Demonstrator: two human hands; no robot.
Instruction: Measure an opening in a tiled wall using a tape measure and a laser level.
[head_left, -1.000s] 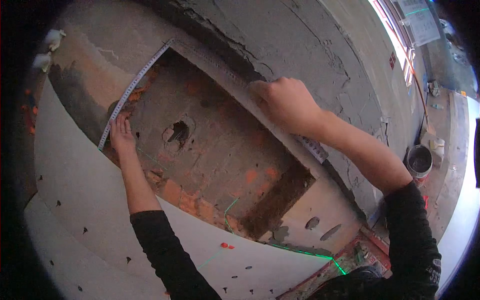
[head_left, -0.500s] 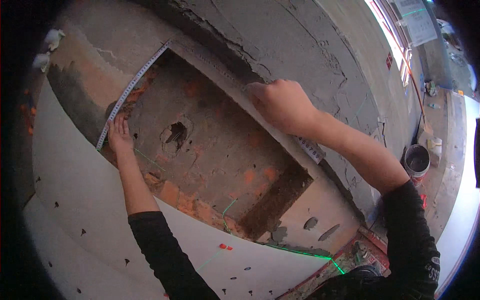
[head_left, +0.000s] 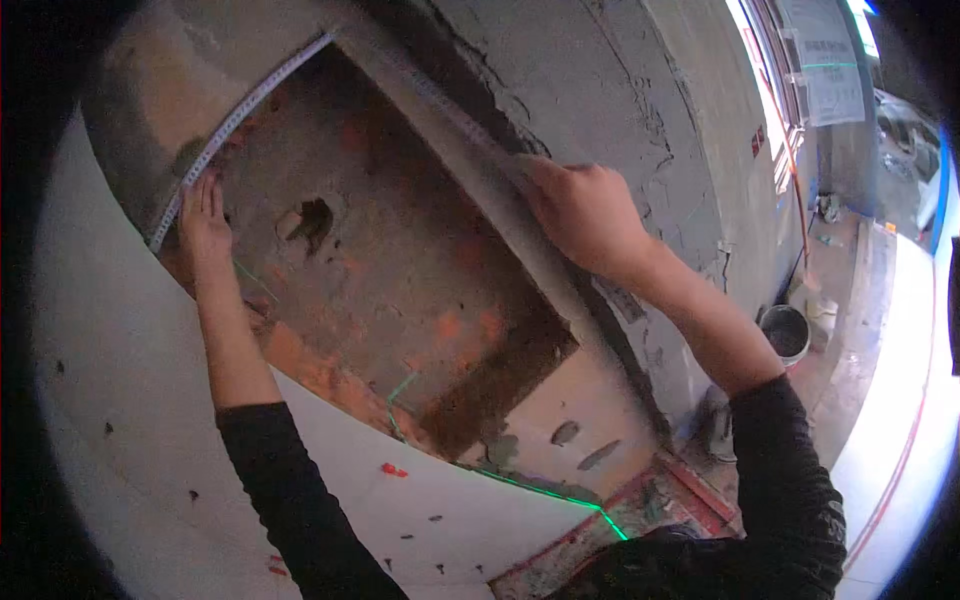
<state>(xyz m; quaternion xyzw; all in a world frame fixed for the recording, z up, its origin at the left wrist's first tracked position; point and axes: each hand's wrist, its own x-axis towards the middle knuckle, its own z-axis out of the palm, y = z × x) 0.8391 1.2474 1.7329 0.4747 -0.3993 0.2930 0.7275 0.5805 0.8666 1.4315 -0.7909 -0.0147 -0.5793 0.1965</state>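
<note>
Had measuring tape (head_left: 240, 111) alongside recess (head_left: 385, 255), 9 to 11 o'clock, with left hand (head_left: 207, 225) open-fingered against it at 10. Curled right hand (head_left: 590, 215) at 2; couldn't tell if gripping anything. Judged as measuring step; next likely called for steadying measuring tape, reading it off.

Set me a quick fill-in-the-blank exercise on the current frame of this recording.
1. The measuring tape at the left hand's fingertips is ____.
2. The hand nearer the bucket is the person's ____ one.
3. The bright line along the white panel's edge glows ____.

Missing words: white; right; green.
</note>
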